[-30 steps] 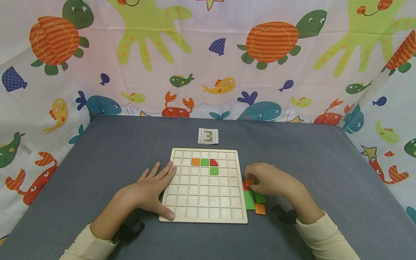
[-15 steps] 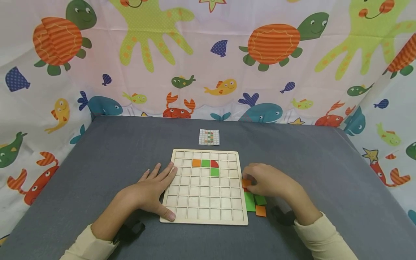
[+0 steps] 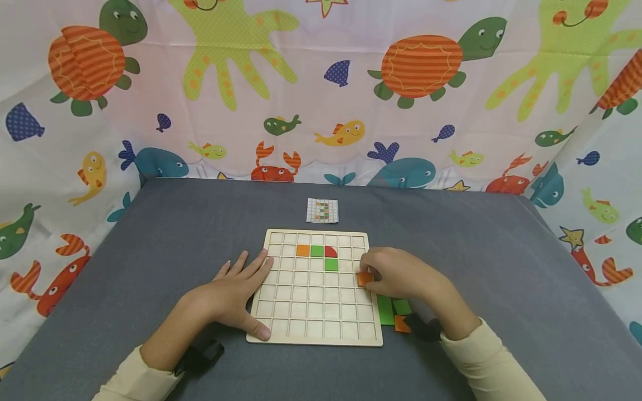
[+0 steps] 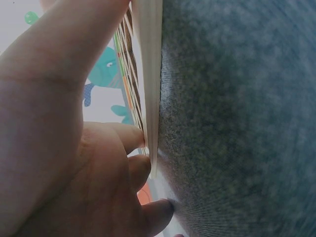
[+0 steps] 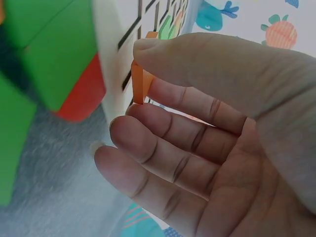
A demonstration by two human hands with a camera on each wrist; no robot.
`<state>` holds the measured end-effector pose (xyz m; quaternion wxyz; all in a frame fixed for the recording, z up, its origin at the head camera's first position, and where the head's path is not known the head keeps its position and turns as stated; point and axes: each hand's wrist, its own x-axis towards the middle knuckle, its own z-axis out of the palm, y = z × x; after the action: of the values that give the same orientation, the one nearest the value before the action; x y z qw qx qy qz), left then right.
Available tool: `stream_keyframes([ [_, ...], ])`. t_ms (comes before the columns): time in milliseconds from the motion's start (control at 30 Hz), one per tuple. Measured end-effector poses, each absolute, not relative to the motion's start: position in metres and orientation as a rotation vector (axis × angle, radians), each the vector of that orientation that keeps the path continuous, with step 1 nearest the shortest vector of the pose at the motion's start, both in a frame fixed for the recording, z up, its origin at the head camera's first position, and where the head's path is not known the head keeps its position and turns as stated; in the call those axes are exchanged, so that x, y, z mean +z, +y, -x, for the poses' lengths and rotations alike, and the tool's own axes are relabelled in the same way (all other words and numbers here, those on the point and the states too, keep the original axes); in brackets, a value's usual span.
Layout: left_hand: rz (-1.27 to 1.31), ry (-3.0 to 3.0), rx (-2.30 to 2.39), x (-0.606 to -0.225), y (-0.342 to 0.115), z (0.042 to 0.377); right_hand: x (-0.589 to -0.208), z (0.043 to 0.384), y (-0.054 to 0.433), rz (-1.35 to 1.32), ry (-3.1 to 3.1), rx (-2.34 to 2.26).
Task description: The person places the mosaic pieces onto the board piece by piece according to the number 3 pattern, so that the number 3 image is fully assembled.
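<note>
1. The right hand [image 3: 401, 273] is above the right edge of the grid board [image 3: 306, 310], its grip pinching a held orange tile [image 3: 364, 279] between thumb and fingers; in the right wrist view the thumb presses one face and the other fingers lie loosely bent below.
2. The held orange tile overlaps the board's right border as seen from the head; whether it touches the wood cannot be told.
3. The left hand [image 3: 230, 301] rests at the board's left side, its grip spread: thumb on the near left corner, fingertips along the left edge.
4. In the board's second row from the far side sit, left to right, an orange square [image 3: 303, 250], a green square [image 3: 317, 251] and a red rounded piece [image 3: 330, 252]; directly below the red one is a lower green square [image 3: 331, 264].
5. Loose green tiles [image 3: 385, 310] and a loose orange tile [image 3: 402, 324] lie just beside the board's near right side; the right wrist view also shows a red tile [image 5: 85, 91] there.
6. Beyond the board, a printed card [image 3: 322, 211] lies on the grey worktop [image 3: 210, 214].
7. A sea-animal curtain [image 3: 225, 128] stands behind.
</note>
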<state>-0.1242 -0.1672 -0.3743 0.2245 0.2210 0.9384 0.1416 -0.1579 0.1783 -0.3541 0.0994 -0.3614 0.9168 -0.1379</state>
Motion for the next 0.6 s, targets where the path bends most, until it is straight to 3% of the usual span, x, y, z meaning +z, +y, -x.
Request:
stream_keyframes([
  [600,-0.615,2.585,0.405,-0.375,-0.167,0.124,-0.353,0.164,0.152,1.148,2.691,-0.406],
])
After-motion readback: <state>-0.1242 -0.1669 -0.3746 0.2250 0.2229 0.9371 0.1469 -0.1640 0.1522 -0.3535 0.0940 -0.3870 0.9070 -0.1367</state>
